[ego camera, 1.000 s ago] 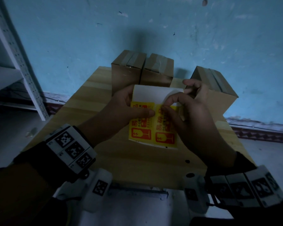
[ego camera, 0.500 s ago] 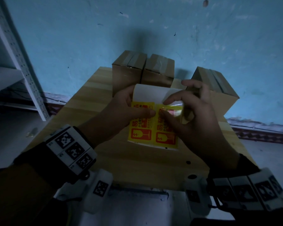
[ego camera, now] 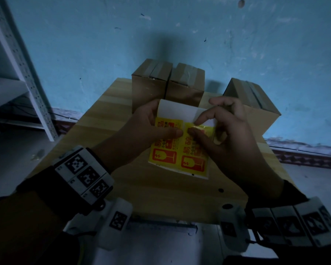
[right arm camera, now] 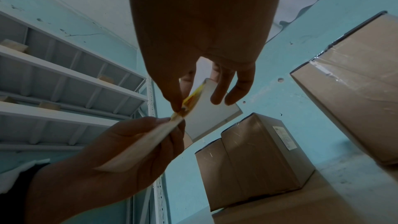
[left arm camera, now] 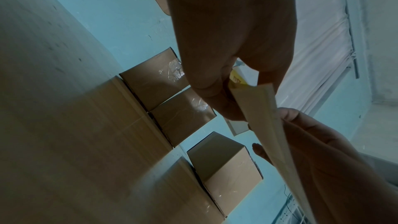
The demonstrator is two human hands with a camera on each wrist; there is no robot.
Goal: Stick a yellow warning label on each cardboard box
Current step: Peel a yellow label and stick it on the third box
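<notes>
Yellow label (ego camera: pixel 200 131), its top corner now lifted off the sheet (ego camera: pixel 178 148) held above the table (ego camera: pixel 161 192), is pinched by the right hand (ego camera: pixel 235 138) while the left hand (ego camera: pixel 141 134) grips the sheet; boxes (ego camera: pixel 168 87) remain unlabelled.

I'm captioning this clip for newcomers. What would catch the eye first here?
The bright yellow label sheet, held up over the wooden table: the left hand grips it while the right hand peels the right-hand label's top corner. Behind stand three taped cardboard boxes against the blue wall.
</notes>
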